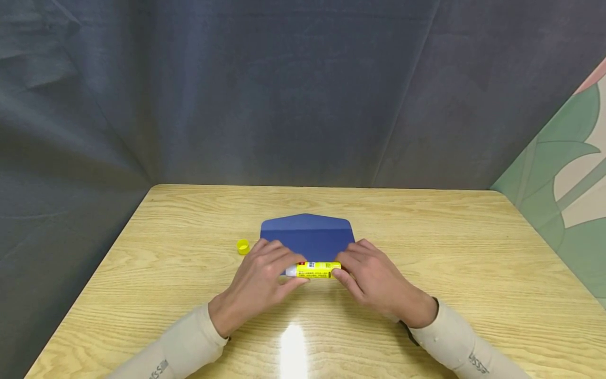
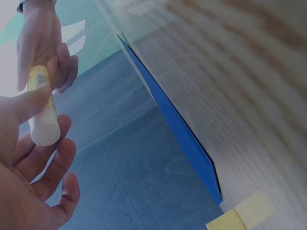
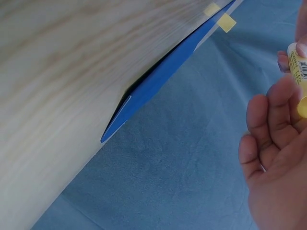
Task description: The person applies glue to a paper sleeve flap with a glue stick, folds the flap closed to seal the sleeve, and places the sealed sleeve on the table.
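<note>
A yellow glue stick [image 1: 316, 270] with a white end lies crosswise between my two hands, raised off the table. My left hand [image 1: 259, 273] pinches it near the white end [image 2: 46, 129], thumb below and fingers above in the head view. At the yellow end, my right hand [image 1: 376, 276] grips it between thumb and fingers. Under and beyond the hands, a dark blue envelope [image 1: 310, 242] lies flat with its flap [image 1: 305, 222] folded out away from me; its near part is hidden. A yellow cap [image 1: 243, 247] sits on the table just left of the envelope.
The light wood table [image 1: 189, 226] runs out to both sides of the hands. Behind it and on the left hangs a dark grey cloth [image 1: 284, 95]. At the right stands a surface with a green leaf pattern [image 1: 558, 173].
</note>
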Demonstrator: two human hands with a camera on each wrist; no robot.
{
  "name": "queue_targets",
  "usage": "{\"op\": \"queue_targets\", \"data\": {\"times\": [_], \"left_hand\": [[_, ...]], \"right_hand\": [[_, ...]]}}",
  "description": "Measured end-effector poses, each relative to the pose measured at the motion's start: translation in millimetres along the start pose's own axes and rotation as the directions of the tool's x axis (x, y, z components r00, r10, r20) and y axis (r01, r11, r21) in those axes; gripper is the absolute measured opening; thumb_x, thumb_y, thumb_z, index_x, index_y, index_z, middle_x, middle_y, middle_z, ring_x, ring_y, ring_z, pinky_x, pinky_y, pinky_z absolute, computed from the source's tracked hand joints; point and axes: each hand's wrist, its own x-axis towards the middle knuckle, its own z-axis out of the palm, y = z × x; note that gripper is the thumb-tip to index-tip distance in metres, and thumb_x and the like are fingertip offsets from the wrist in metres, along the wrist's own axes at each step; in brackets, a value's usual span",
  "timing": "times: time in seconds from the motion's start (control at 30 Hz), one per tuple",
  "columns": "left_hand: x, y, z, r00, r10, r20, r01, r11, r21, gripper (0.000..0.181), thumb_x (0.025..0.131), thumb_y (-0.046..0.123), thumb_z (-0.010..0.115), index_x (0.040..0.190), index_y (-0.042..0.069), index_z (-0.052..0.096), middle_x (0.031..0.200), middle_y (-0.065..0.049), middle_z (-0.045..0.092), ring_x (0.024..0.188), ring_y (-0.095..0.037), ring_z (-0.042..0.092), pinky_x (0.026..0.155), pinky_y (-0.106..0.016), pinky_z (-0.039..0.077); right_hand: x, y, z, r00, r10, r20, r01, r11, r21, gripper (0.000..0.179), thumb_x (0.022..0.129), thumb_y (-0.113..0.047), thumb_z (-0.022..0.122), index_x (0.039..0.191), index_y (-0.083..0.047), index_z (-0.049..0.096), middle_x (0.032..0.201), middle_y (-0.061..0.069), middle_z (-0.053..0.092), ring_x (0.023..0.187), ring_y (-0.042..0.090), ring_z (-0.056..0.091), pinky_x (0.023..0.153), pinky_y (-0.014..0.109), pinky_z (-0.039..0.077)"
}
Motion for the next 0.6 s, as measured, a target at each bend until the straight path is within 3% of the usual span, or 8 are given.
{"op": "queue_targets", "data": {"times": [0.23, 0.47, 0.6], "left_hand": [[0.3, 1.0, -0.7, 1.0, -0.002, 0.001, 0.002, 1.0, 0.0, 0.029, 0.075, 0.036, 0.085, 0.094, 0.016, 0.076, 0.087, 0.006, 0.076, 0.078, -0.009, 0.062, 0.071, -0.026, 0.042], [0.3, 2.6, -1.4, 1.0, 0.006, 0.012, -0.006, 1.0, 0.008, 0.035, 0.066, 0.031, 0.092, 0.094, 0.018, 0.075, 0.089, 0.008, 0.076, 0.081, -0.009, 0.063, 0.073, -0.027, 0.043], [0.1, 2.6, -1.7, 1.0, 0.007, 0.014, -0.007, 1.0, 0.023, 0.037, 0.064, 0.032, 0.093, 0.094, 0.017, 0.076, 0.089, 0.007, 0.076, 0.081, -0.01, 0.063, 0.074, -0.028, 0.043]], "right_hand": [[-0.3, -0.1, 0.8, 1.0, -0.002, 0.005, 0.002, 1.0, -0.02, 0.041, 0.106, -0.034, 0.04, 0.068, -0.02, 0.045, 0.062, -0.01, 0.033, 0.062, 0.006, 0.03, 0.077, 0.026, 0.04], [0.6, -0.5, 1.6, 1.0, 0.003, -0.022, -0.002, 1.0, 0.026, 0.046, 0.103, -0.017, 0.046, 0.058, -0.022, 0.039, 0.055, -0.012, 0.028, 0.059, 0.005, 0.025, 0.072, 0.024, 0.036], [1.4, -0.4, 1.4, 0.999, 0.007, -0.036, -0.006, 0.999, 0.034, 0.047, 0.102, -0.016, 0.049, 0.057, -0.023, 0.039, 0.053, -0.012, 0.029, 0.059, 0.005, 0.027, 0.074, 0.025, 0.039]]}}
